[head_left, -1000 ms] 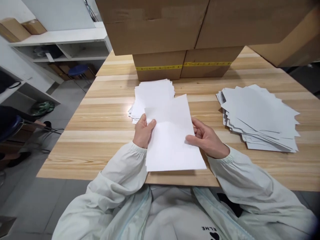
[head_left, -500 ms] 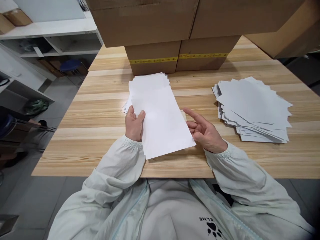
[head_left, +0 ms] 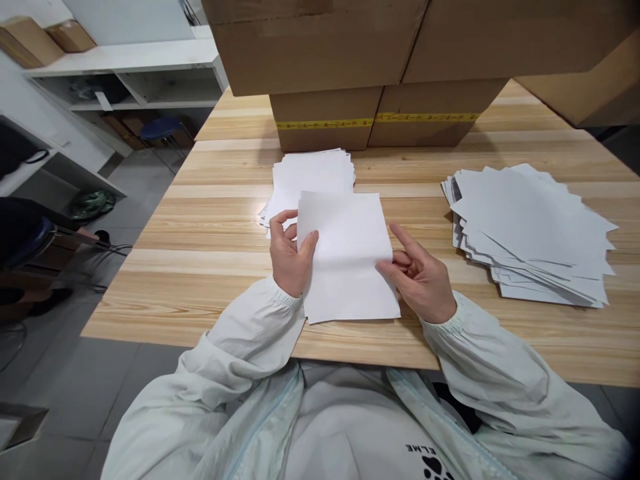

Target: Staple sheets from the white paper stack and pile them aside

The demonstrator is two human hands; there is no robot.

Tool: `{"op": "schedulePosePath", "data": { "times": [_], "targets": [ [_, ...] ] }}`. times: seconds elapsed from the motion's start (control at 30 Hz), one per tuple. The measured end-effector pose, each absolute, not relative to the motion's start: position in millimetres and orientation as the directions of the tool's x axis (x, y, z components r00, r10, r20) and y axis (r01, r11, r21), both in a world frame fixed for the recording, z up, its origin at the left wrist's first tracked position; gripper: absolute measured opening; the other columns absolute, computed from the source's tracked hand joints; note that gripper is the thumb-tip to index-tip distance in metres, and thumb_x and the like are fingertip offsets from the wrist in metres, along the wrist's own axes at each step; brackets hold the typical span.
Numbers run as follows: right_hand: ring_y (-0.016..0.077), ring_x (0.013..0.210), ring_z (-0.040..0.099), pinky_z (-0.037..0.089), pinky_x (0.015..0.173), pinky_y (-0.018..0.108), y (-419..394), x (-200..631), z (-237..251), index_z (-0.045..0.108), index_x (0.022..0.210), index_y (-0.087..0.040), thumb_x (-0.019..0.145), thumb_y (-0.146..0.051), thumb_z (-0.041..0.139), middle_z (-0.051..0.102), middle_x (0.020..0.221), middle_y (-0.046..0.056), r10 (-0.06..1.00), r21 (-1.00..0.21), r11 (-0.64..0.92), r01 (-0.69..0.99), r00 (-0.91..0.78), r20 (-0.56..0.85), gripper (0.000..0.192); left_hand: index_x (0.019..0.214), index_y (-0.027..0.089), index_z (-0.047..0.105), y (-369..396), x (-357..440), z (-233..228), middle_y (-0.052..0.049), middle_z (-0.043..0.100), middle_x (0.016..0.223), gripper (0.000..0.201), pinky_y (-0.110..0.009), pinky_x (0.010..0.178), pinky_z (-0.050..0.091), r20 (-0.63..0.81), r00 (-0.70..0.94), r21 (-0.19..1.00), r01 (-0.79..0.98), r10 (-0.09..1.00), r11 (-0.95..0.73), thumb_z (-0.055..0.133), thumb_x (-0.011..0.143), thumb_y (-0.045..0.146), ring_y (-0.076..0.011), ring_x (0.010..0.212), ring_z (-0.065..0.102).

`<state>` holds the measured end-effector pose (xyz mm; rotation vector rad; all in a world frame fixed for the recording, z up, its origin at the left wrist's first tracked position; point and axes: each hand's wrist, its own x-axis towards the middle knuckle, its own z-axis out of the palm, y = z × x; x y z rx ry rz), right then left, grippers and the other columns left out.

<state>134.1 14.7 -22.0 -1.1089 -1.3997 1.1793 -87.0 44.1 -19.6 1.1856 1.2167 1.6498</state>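
As a single white sheet (head_left: pixel 347 257) was bent over on itself above the near edge of the wooden table (head_left: pixel 210 267), it was gripped on both sides: its left edge was pinched between the thumb and fingers of the left hand (head_left: pixel 289 257), while its right edge was nipped at the bend by the fingertips of the right hand (head_left: pixel 423 280), the forefinger held out straight. A soft fold line could be seen across the middle of the sheet, and the upper half appeared to have been brought toward the lower, so the folding step was judged to be in hand and not yet pressed flat. Squared edges and a firm crease along the bend would be called for next. A neat stack of paper (head_left: pixel 313 177) lay just behind the sheet, a fanned pile (head_left: pixel 530 230) well apart to the right, and cardboard boxes (head_left: pixel 380 67) at the far side.
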Motion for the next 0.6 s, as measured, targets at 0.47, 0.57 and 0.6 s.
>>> {"op": "schedulePosePath", "data": {
  "times": [0.47, 0.57, 0.6],
  "targets": [
    [0.0116, 0.059, 0.051, 0.047, 0.055, 0.023, 15, 133, -17, 0.048, 0.150, -0.024, 0.079, -0.034, 0.077, 0.054, 0.063, -0.005, 0.990, -0.989, 0.120, 0.087, -0.083, 0.113, 0.077, 0.124, 0.029, 0.049, 34, -79, -18, -0.002, 0.070, 0.102, 0.046, -0.025, 0.067, 0.053, 0.345, -0.320, 0.930, -0.014, 0.882, -0.368, 0.072, 0.086, 0.039, -0.0158, 0.084, 0.071],
    [0.0121, 0.060, 0.053, 0.047, 0.056, 0.024, 15, 133, -15, 0.048, 0.150, -0.024, 0.081, -0.033, 0.075, 0.057, 0.064, -0.005, 0.990, -0.990, 0.117, 0.083, -0.083, 0.110, 0.075, 0.127, 0.029, 0.050, 35, -79, -20, -0.003, 0.072, 0.104, 0.049, -0.026, 0.068, 0.054, 0.337, -0.322, 0.933, -0.009, 0.885, -0.359, 0.072, 0.085, 0.040, -0.0159, 0.084, 0.071],
    [0.0120, 0.061, 0.054, 0.048, 0.056, 0.024, 14, 133, -15, 0.047, 0.150, -0.023, 0.082, -0.032, 0.075, 0.058, 0.065, -0.004, 0.990, -0.990, 0.116, 0.080, -0.087, 0.109, 0.074, 0.125, 0.028, 0.052, 37, -80, -22, -0.003, 0.072, 0.102, 0.047, -0.025, 0.066, 0.053, 0.330, -0.321, 0.936, -0.006, 0.888, -0.351, 0.073, 0.085, 0.040, -0.0155, 0.081, 0.070]
  ]
}}
